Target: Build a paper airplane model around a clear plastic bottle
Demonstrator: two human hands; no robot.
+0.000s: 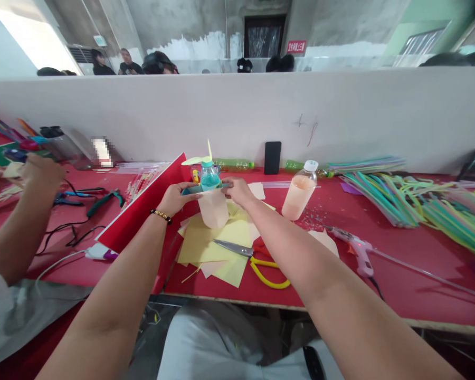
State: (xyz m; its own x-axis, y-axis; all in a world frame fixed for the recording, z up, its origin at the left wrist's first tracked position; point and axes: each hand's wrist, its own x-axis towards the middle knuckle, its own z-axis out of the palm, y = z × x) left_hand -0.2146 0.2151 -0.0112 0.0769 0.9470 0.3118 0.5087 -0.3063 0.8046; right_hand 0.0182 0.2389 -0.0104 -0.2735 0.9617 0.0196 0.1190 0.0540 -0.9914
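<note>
The left hand [178,198] and the right hand [237,191] each pinch one end of a teal strip [206,187], fingers closed on it. The strip lies across a small clear bottle [210,178] with blue-green contents. The bottle stands over the middle of the red table [399,285], toward its far side. A peach paper piece [214,210] hangs curved below the strip, and a pale yellow paper propeller [200,158] sits at the bottle's top. A beaded bracelet [161,215] circles the left wrist.

The band looks best handled with an even pull from both sides and a level line, so that it sits square on the bottle and the peach paper does not crease.

Under the hands lie yellow paper sheets [203,245], with yellow-handled scissors [257,259] on their near edge. To the right stands a larger bottle [298,196] lined with peach paper. A hot glue gun [358,252] lies nearer, and coloured straws [423,208] are heaped at the far right. At the left, a co-worker's hand [41,171] works beyond a red board [142,214].
</note>
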